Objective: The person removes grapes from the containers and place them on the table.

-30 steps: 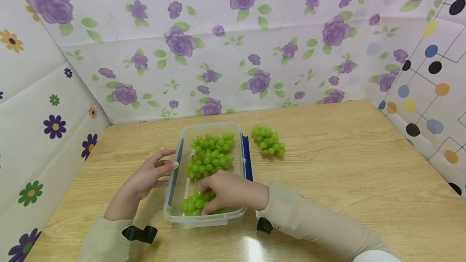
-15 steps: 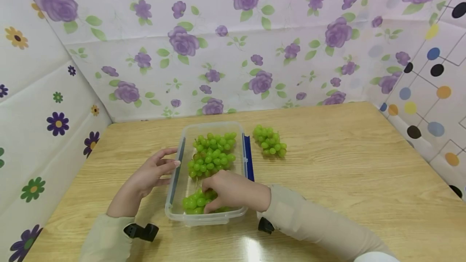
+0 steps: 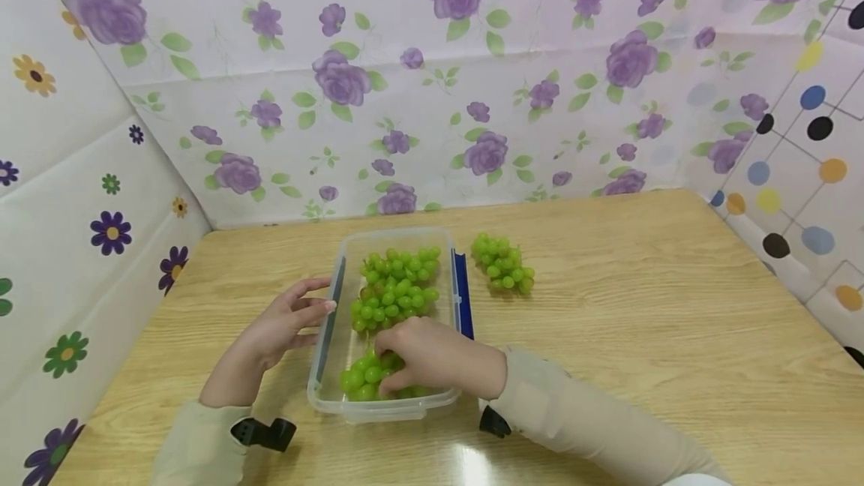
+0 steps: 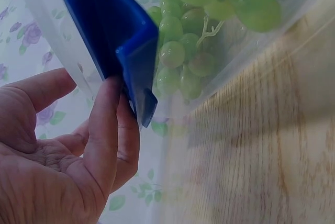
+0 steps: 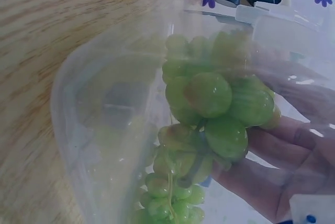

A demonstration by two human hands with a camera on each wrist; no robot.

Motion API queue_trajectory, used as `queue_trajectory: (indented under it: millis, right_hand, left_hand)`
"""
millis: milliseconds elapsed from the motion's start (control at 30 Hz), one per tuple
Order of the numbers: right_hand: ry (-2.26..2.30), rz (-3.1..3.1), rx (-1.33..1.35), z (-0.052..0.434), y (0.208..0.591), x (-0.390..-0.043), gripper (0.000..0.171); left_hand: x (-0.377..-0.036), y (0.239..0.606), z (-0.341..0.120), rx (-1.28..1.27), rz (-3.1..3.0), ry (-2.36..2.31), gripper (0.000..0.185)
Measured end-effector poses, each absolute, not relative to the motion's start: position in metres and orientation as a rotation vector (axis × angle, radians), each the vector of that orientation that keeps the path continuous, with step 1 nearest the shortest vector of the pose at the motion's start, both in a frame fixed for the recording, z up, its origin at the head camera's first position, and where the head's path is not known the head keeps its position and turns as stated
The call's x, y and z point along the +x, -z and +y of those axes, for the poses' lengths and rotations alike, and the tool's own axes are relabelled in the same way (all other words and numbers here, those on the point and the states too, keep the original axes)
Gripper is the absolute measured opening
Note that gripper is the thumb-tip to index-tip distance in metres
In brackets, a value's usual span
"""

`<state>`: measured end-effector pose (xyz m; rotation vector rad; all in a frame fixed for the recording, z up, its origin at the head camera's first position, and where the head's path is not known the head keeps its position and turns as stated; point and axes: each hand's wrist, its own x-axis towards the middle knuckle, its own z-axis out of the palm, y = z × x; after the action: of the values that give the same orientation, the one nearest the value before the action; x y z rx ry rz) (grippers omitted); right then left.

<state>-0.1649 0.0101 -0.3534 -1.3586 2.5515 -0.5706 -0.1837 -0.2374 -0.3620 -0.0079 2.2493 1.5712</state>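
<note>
A clear plastic box (image 3: 317,396) with blue side latches stands on the table. Two bunches of green grapes (image 3: 394,298) lie in its far and middle parts. In the near part is another bunch of grapes (image 3: 364,377), which my right hand (image 3: 425,355) grips from above with its fingers curled round it. The right wrist view shows these grapes (image 5: 209,96) through the box wall, fingers against their side. My left hand (image 3: 283,321) rests its loosely spread fingertips on the box's left side; in the left wrist view they touch the hanging blue latch (image 4: 118,41).
A further bunch of grapes (image 3: 502,265) lies on the wooden table (image 3: 607,283), right of the box. The right-hand blue latch (image 3: 463,295) hangs outward. Flower-patterned cloth (image 3: 405,96) rises behind the table, and patterned cloths stand at both sides.
The whole head view has shifted slightly. Both hands keep their places at the box, and the grapes have not visibly moved within it.
</note>
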Motion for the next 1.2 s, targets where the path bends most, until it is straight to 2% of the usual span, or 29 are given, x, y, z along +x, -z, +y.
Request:
queue_trajectory:
  millis: [433, 1200]
  right_hand:
    - [0.553, 2.647, -1.307, 0.014, 0.348, -0.164, 0.038]
    - [0.656, 2.698, -1.405, 0.022, 0.347, -0.167, 0.035]
  left_hand:
    - [-0.182, 0.363, -0.236, -0.030, 2.231, -1.578, 0.064]
    - [-0.184, 0.361, -0.237, -0.028, 2.232, -1.570, 0.063]
